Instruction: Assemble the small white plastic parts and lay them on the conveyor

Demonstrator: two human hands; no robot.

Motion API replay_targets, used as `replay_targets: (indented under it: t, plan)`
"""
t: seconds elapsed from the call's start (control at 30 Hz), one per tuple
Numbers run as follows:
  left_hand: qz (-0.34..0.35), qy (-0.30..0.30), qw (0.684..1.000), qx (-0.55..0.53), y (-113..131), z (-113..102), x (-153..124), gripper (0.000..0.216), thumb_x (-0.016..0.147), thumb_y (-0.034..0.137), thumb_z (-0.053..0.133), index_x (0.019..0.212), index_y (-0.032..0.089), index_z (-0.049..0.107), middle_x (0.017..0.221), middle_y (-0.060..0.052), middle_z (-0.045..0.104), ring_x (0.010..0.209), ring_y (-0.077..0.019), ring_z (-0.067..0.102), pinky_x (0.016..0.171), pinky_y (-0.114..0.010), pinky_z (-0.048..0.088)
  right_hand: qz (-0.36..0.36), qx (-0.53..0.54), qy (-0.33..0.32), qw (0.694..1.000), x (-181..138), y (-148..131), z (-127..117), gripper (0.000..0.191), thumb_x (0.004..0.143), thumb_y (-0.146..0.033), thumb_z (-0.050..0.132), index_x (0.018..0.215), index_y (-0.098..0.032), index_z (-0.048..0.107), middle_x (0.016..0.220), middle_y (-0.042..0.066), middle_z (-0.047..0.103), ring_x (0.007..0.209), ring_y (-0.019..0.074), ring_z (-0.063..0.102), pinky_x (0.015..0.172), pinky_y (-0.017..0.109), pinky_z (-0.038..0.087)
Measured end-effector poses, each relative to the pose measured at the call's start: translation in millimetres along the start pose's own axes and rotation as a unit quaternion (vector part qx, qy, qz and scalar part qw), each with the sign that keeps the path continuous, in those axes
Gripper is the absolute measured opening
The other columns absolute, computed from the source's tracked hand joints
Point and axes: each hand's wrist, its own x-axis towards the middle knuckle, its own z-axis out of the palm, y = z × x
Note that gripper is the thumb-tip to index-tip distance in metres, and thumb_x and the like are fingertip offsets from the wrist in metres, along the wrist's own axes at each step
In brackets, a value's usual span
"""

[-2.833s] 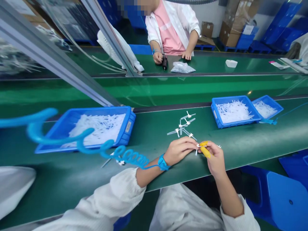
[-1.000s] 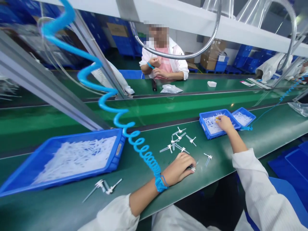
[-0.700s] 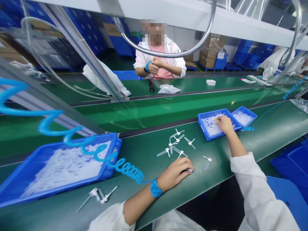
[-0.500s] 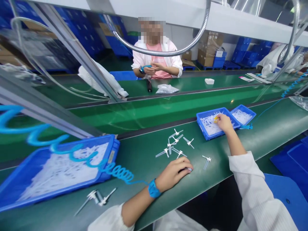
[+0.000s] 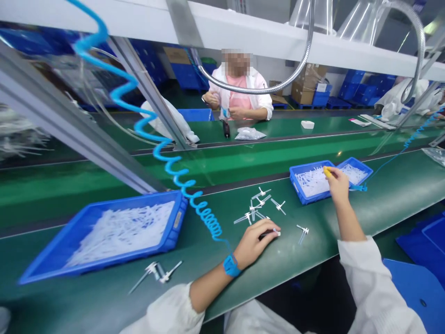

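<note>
My left hand (image 5: 257, 241) rests low over the green bench, its thumb and fingers closed on a small white plastic fitting (image 5: 277, 233). My right hand (image 5: 339, 184) is raised at the near right edge of a small blue tray (image 5: 306, 200) of thin white pieces. Yellow covers the tips of its pinched fingers; whatever is between them is too small to make out. Beyond my left hand lie several white fittings with thin tubes (image 5: 260, 202). One more tubed fitting (image 5: 303, 230) sits by itself to the right of that hand.
A large blue tray (image 5: 179, 222) of white pieces stands at left, with loose fittings (image 5: 152, 267) before it. A coiled blue cord (image 5: 181, 176) runs to my left wristband (image 5: 231, 265). A second small tray (image 5: 368, 169) is at right. A co-worker (image 5: 241, 93) sits across.
My right hand has lifted from among the white pieces to the tray's near right side. The left hand still holds its fitting, now slightly raised. The view has shifted, and the coiled cord hangs differently.
</note>
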Motion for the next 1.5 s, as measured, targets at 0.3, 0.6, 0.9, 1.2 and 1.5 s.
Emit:
replay_targets:
  t: [0.3, 0.6, 0.9, 1.2, 1.5]
  plan:
    - [-0.185, 0.038, 0.954, -0.231, -9.4, 10.5, -6.3, 0.037, 0.087, 0.046, 0.086, 0.102, 0.014, 0.074, 0.1, -0.008, 0.074, 0.093, -0.0207, 0.075, 0.09, -0.033, 0.064, 0.218, 0.336, -0.154, 0.903, -214.8, -29.4, 31.9, 0.027, 0.082, -0.043, 0.088, 0.09, -0.024, 0.07, 0.085, 0.003, 0.072, 0.069, 0.0177, 0.066, 0.064, 0.032, 0.054]
    - [-0.278, 0.019, 0.929, -0.243, -0.2, 10.2, -5.6, 0.042, 0.076, 0.047, 0.093, 0.098, 0.014, 0.078, 0.097, -0.008, 0.078, 0.09, -0.0213, 0.076, 0.091, -0.033, 0.063, 0.274, 0.393, -0.126, 0.869, -237.5, -28.5, 44.6, 0.025, 0.076, -0.035, 0.093, 0.088, -0.023, 0.075, 0.093, 0.004, 0.074, 0.08, 0.0173, 0.065, 0.068, 0.028, 0.054]
    - [-0.281, 0.017, 0.923, -0.264, 3.6, 8.8, -3.1, 0.037, 0.075, 0.042, 0.094, 0.093, 0.014, 0.077, 0.096, -0.007, 0.078, 0.091, -0.0209, 0.076, 0.093, -0.032, 0.062, 0.267, 0.376, -0.178, 0.869, -237.1, -27.1, 43.2, 0.024, 0.078, -0.033, 0.092, 0.09, -0.023, 0.074, 0.097, 0.003, 0.077, 0.09, 0.0194, 0.071, 0.086, 0.032, 0.056]
    - [-0.265, -0.003, 0.942, -0.207, 3.0, 6.3, -4.9, 0.036, 0.08, 0.045, 0.091, 0.093, 0.014, 0.079, 0.093, -0.007, 0.076, 0.087, -0.0189, 0.073, 0.086, -0.029, 0.06, 0.265, 0.362, -0.195, 0.872, -234.5, -30.3, 41.2, 0.029, 0.075, -0.034, 0.095, 0.089, -0.023, 0.072, 0.092, 0.002, 0.074, 0.08, 0.017, 0.068, 0.081, 0.032, 0.056]
    - [-0.223, -0.004, 0.96, -0.171, 6.5, 8.5, -5.9, 0.034, 0.084, 0.046, 0.087, 0.087, 0.015, 0.075, 0.097, -0.008, 0.077, 0.09, -0.0202, 0.073, 0.087, -0.031, 0.06, 0.29, 0.313, -0.197, 0.883, -235.8, -33.1, 38.3, 0.033, 0.071, -0.034, 0.096, 0.079, -0.022, 0.067, 0.09, 0.002, 0.076, 0.079, 0.0175, 0.067, 0.075, 0.028, 0.05]
